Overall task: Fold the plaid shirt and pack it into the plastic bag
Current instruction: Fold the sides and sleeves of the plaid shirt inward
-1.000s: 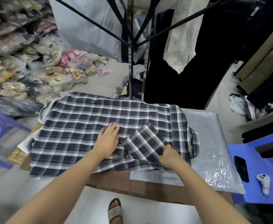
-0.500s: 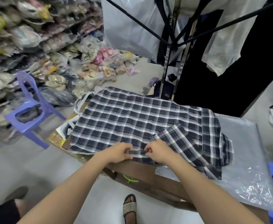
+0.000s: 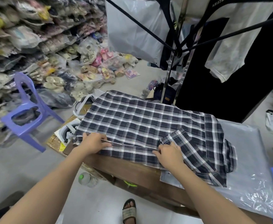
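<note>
The dark blue and white plaid shirt (image 3: pixel 142 125) lies spread across a brown wooden table (image 3: pixel 132 172), one sleeve folded over its right part. My left hand (image 3: pixel 94 143) pinches the shirt's near edge at the left. About forty centimetres to the right, my right hand (image 3: pixel 169 153) pinches the same edge, so the hem runs taut between them. A clear plastic bag (image 3: pixel 252 172) lies flat on the table's right side, partly under the shirt.
A purple plastic chair (image 3: pixel 25 110) stands on the floor at the left. Bagged shoes are piled along the left wall (image 3: pixel 55 50). A metal clothes rack (image 3: pixel 177 50) with hanging garments rises behind the table. A water bottle (image 3: pixel 87 179) lies below the table.
My hands went from pressing the folded sleeve to gripping the shirt's near edge, then slid apart along it. The view swung left.
</note>
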